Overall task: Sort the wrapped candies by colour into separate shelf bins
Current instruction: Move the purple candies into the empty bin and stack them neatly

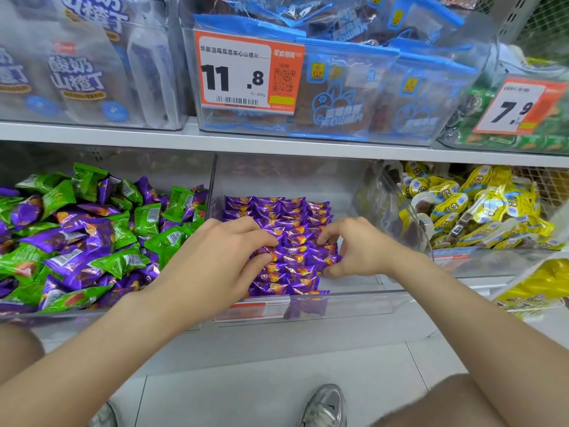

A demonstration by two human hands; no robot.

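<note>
The middle clear bin (354, 306) holds neat rows of purple wrapped candies (286, 217). Both hands are inside it. My left hand (221, 257) lies over the left part of the rows, thumb and fingers pinching purple candies at about mid-bin. My right hand (348, 248) is at the right edge of the rows, fingertips pinched on purple candies there. The left bin (18, 317) is a loose heap of mixed green candies (147, 218) and purple candies (77, 241).
Yellow packets (480, 208) fill the right bin. The upper shelf (246, 140) carries clear bins of blue snack bags with price tags 11.8 (234, 77) and 7.9 (514, 109). My knees and a silver shoe (326, 405) are on the tiled floor below.
</note>
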